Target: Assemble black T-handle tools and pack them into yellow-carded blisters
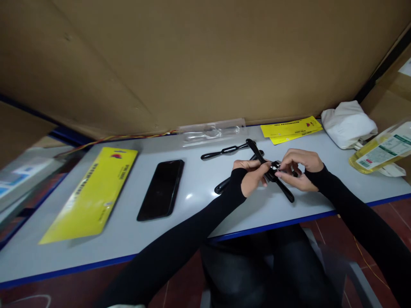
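My left hand (253, 174) is closed around a black crossed tool with long handles (260, 159), holding it just above the grey table (199, 201). My right hand (298, 170) pinches a small part at the joint where the black handles cross. One handle sticks out toward me below my hands, another points away. A separate black slotted handle (224, 151) lies flat on the table just beyond my left hand. Both arms wear black sleeves.
A black phone (162, 188) lies left of my hands, with a yellow card (93, 193) further left. Clear plastic packaging (212, 130) and yellow cards (290, 128) lie at the back edge. A white cloth (348, 123) and a bottle of yellow liquid (382, 150) are at right. Cardboard walls stand behind.
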{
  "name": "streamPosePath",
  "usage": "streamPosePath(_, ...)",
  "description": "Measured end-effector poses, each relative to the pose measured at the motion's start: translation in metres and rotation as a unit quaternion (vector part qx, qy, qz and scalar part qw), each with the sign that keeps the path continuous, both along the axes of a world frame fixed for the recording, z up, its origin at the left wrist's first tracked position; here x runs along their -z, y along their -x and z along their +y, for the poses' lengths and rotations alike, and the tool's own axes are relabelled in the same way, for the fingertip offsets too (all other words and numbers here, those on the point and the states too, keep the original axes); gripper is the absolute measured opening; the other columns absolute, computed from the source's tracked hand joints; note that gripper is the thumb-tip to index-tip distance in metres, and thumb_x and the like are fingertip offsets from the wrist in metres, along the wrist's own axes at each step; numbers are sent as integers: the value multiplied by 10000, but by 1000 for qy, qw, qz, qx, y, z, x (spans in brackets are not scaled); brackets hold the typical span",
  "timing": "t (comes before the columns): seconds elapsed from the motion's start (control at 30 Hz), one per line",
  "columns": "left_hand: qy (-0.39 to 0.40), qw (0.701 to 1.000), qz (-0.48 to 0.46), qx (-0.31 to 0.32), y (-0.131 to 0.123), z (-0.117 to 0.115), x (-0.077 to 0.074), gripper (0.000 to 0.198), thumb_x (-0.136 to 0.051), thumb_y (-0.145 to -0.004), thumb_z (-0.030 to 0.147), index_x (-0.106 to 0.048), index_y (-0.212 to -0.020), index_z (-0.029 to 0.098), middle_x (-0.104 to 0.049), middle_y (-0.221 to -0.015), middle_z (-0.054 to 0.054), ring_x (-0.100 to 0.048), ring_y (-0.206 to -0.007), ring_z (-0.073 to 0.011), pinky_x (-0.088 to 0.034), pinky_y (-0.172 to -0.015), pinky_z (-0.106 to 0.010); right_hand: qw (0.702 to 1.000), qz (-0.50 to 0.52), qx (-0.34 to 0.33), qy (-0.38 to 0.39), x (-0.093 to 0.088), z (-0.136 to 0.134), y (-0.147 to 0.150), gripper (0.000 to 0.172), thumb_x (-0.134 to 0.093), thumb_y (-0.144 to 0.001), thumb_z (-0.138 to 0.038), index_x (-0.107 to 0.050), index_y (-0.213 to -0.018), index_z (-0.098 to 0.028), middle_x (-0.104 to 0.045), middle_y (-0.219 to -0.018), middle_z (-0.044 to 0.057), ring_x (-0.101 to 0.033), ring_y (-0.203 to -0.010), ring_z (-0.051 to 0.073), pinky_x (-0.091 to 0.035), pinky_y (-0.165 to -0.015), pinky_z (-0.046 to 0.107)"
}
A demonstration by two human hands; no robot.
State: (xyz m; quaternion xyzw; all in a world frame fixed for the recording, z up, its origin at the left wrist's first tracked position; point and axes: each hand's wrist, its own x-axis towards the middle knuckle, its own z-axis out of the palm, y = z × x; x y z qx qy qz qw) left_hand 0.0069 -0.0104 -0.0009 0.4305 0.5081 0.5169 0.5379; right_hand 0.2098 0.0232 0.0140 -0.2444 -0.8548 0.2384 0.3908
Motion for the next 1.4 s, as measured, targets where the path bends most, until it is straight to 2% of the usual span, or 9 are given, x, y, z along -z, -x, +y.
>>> streamPosePath(0.17, 15, 1000, -2, -2, 1, 1, -4, 180, -841, -746, 287, -792, -677, 128, -693, -555, -23, -567, -359, -121, -450, -420, -246, 1000, -10, -12, -12, 0, -2, 1, 106, -803, -920, -247, -723, -910, -179, -645, -772, 1, -546, -559, 76, -364, -444, 214)
streamPosePath(0.3, 18, 1000, -6, -3, 0, 1, -6, 196, -857, -734, 289, -782, -656, 125, -696, -564, -25, -567, -355, -120, -432, -401, -241, 999, -2, -42, -5, 4, 1, 0, 127, -821, -913, -273, -738, -902, -177, -652, -776, 5, -544, -566, 75, -380, -446, 207)
streamPosePath(0.53, 24, 1000, -5, 10, 0, -1, -9, 191, -850, -735, 291, -792, -662, 125, -646, -496, -5, -551, -351, -115, -438, -397, -233, 999, 3, -26, -19, 3, 3, -2, 260, -797, -937, -358, -765, -1137, -196, -683, -877, 39, -567, -607, 89, -396, -451, 206)
streamPosePath(0.7, 27, 999, -13, 15, 0, -1, -7, 275, -928, -647, 371, -797, -672, 131, -647, -491, -3, -549, -351, -118, -442, -398, -236, 1000, 14, 11, -24, 7, 2, 2, 210, -858, -901, -367, -767, -873, -180, -682, -836, 29, -562, -581, 77, -364, -452, 221)
streamPosePath(0.83, 24, 1000, -10, 9, 0, 0, -7, 271, -924, -655, 363, -786, -655, 129, -644, -497, -3, -554, -351, -117, -424, -399, -231, 999, 1, -42, -13, 5, 2, 0, 266, -876, -883, -402, -748, -816, -179, -655, -768, 12, -526, -554, 73, -368, -457, 226)
streamPosePath(0.93, 28, 1000, -1, 4, 0, 0, -8, 243, -894, -701, 332, -775, -638, 130, -671, -537, -15, -558, -355, -117, -422, -398, -236, 997, 0, -71, 8, 3, 2, -3, 316, -880, -862, -463, -773, -959, -182, -674, -844, 34, -566, -582, 82, -391, -456, 220)
streamPosePath(1.1, 25, 1000, 3, 10, 1, 0, -9, 236, -875, -721, 291, -747, -593, 139, -665, -536, -9, -564, -359, -112, -426, -392, -226, 1000, -3, -25, -9, 4, 1, -5, 318, -708, -1004, -363, -725, -1286, -218, -665, -934, 40, -585, -610, 77, -383, -436, 194)
streamPosePath(1.3, 38, 999, -11, -3, -1, 0, -11, 163, -825, -755, 224, -776, -631, 130, -681, -544, -14, -553, -343, -108, -428, -382, -227, 999, -20, -38, -31, 2, 4, -6, 240, -835, -878, -402, -724, -889, -189, -639, -809, 16, -549, -589, 91, -377, -459, 230)
streamPosePath(1.4, 35, 999, -16, -8, -1, 1, -13, 156, -803, -774, 205, -784, -640, 129, -689, -556, -13, -547, -340, -105, -433, -378, -228, 999, -20, -32, -26, 2, 2, -5, 186, -781, -924, -367, -730, -946, -189, -642, -810, 13, -547, -575, 90, -378, -458, 235)
